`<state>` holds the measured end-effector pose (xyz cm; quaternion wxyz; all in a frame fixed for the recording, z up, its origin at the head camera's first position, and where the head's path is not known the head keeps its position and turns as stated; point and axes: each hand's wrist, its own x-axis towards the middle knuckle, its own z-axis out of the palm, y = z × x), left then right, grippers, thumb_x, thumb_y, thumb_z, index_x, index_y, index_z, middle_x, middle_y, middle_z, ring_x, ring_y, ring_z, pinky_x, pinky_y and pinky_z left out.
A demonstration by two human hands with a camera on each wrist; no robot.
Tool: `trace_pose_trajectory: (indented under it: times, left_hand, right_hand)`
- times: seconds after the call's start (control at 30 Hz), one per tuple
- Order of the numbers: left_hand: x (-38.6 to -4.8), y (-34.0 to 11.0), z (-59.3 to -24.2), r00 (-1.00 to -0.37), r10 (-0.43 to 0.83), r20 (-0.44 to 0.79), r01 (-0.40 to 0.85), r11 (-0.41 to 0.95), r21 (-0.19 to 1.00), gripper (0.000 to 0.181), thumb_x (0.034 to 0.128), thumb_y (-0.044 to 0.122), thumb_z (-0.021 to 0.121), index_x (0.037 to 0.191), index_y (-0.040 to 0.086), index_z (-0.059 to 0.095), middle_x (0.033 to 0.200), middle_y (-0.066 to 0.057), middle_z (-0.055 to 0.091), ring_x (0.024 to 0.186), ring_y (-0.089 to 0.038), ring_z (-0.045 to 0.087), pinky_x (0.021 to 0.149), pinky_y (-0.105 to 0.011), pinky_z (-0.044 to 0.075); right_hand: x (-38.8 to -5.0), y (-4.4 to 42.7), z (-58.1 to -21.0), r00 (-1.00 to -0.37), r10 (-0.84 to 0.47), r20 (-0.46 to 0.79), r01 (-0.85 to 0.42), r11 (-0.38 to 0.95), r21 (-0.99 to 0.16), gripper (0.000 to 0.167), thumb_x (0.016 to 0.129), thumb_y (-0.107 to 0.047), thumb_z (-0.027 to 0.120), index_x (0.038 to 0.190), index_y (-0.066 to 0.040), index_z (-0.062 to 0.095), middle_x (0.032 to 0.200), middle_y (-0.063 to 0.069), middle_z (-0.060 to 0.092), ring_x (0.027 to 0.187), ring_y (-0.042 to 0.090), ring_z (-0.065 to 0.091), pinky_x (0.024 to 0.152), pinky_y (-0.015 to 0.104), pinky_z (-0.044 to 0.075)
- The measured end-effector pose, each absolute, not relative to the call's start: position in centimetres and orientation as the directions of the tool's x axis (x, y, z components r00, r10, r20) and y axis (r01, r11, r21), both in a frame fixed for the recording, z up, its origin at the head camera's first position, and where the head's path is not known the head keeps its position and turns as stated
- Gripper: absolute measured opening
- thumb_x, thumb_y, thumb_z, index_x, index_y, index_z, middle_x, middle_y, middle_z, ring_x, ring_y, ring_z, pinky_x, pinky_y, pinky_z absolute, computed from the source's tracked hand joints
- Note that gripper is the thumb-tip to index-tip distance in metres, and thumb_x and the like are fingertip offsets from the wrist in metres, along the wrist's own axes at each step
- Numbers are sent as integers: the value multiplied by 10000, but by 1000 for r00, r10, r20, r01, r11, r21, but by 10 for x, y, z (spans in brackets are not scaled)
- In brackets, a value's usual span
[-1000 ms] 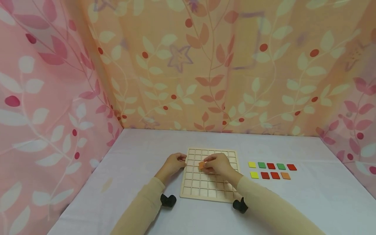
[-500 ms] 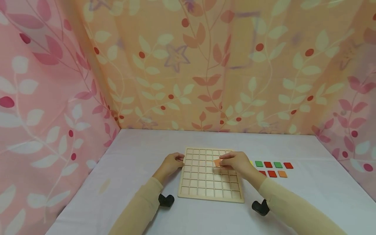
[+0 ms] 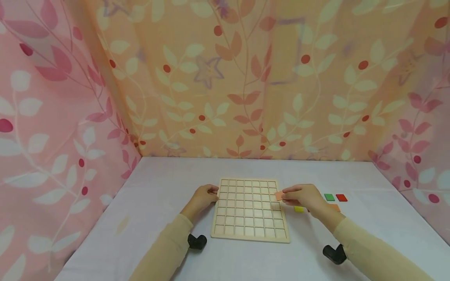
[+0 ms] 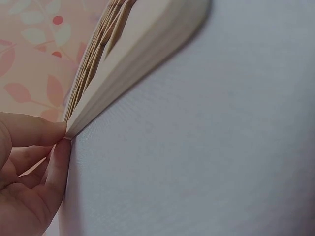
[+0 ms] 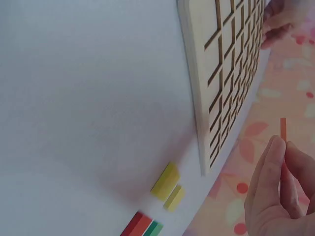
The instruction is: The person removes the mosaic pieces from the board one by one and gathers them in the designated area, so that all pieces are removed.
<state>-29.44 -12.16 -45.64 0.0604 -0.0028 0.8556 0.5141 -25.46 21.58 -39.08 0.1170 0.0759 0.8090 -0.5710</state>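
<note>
A square wooden grid board (image 3: 249, 210) lies flat on the table, its cells bare. My left hand (image 3: 201, 200) holds the board's left edge; the left wrist view has thumb and fingers pinching the board's rim (image 4: 128, 73). Over the board's right edge, my right hand (image 3: 303, 197) pinches a thin orange square tile (image 3: 279, 195) between thumb and fingers. Seen edge-on in the right wrist view, that tile (image 5: 283, 129) stands up from the fingertips, above the table.
Right of the board lie several loose square tiles, among them yellow (image 3: 298, 209), green (image 3: 329, 197) and red (image 3: 341, 198); my right hand and wrist cover some. A white cloth covers the table (image 3: 168, 175). Floral curtains (image 3: 197, 97) enclose the back and sides.
My right hand has carried the orange tile rightward, from over the board's middle to its right edge. The left hand stays at the board's left edge. The head view has shifted slightly.
</note>
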Motion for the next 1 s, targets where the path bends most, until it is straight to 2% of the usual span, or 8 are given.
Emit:
trace_pose_trajectory:
  times: [0.17, 0.4, 0.57, 0.7, 0.77, 0.8, 0.93, 1.0]
  left_hand:
    - [-295, -121, -456, -995, 56, -87, -50, 477, 878, 346, 846, -26, 698, 1189, -38, 648, 1013, -109, 646, 898, -163, 589, 753, -255, 500]
    - [-294, -120, -458, -993, 61, -99, -57, 481, 875, 337, 854, -12, 697, 1188, -25, 652, 1022, -104, 651, 905, -163, 588, 755, -251, 497]
    - [-295, -120, -459, -994, 52, -96, -61, 471, 880, 338, 850, -35, 695, 1185, -32, 650, 1024, -112, 646, 907, -165, 592, 757, -247, 502]
    - [-295, -120, -457, -995, 45, -91, -59, 473, 879, 341, 843, -44, 697, 1181, -38, 649, 1020, -118, 646, 898, -164, 594, 759, -253, 504]
    - [-295, -120, -456, -995, 49, -89, -55, 476, 878, 347, 843, -42, 697, 1186, -39, 648, 1022, -119, 648, 900, -165, 598, 762, -257, 507]
    - [-295, -120, -456, -995, 51, -89, -55, 474, 879, 348, 843, -43, 696, 1188, -39, 647, 1024, -119, 648, 901, -166, 599, 765, -258, 507]
    - [-295, -119, -459, -994, 53, -95, -59, 464, 884, 351, 846, -56, 690, 1194, -38, 647, 1020, -115, 644, 897, -164, 599, 762, -255, 508]
    - [-295, -118, -459, -994, 47, -101, -68, 460, 885, 350, 848, -62, 687, 1195, -36, 648, 1019, -113, 641, 895, -162, 594, 761, -249, 505]
  right_hand:
    - [-251, 241, -389, -961, 12, -276, 260, 378, -889, 420, 891, -169, 741, 1209, 90, 651, 926, 52, 761, 781, 129, 738, 751, 274, 596]
    - [-241, 276, -390, -958, 35, -285, 272, 431, -860, 471, 899, -241, 739, 1225, 85, 646, 881, -16, 756, 764, 84, 730, 748, 263, 585]
    - [-236, 297, -390, -955, 34, -296, 283, 407, -869, 527, 919, -252, 717, 1281, 111, 593, 932, -38, 732, 778, 85, 723, 756, 252, 590]
    - [-235, 312, -390, -945, 57, -321, 317, 391, -864, 587, 918, -275, 720, 1324, 114, 554, 1044, 82, 719, 778, 75, 719, 758, 243, 584]
    - [-235, 320, -391, -940, 73, -332, 333, 389, -859, 632, 914, -289, 725, 1353, 119, 523, 1146, 191, 669, 773, 59, 713, 760, 242, 582]
    - [-235, 324, -392, -937, 81, -339, 343, 395, -852, 649, 912, -303, 726, 1360, 118, 515, 1152, 196, 662, 768, 50, 708, 758, 238, 581]
    - [-233, 343, -395, -929, 90, -359, 366, 378, -851, 683, 909, -304, 730, 1361, 147, 487, 979, 60, 736, 760, 57, 720, 732, 215, 576]
    - [-233, 352, -396, -922, 104, -374, 385, 373, -844, 636, 908, -317, 729, 1312, 137, 542, 832, -55, 733, 743, 58, 719, 704, 194, 566]
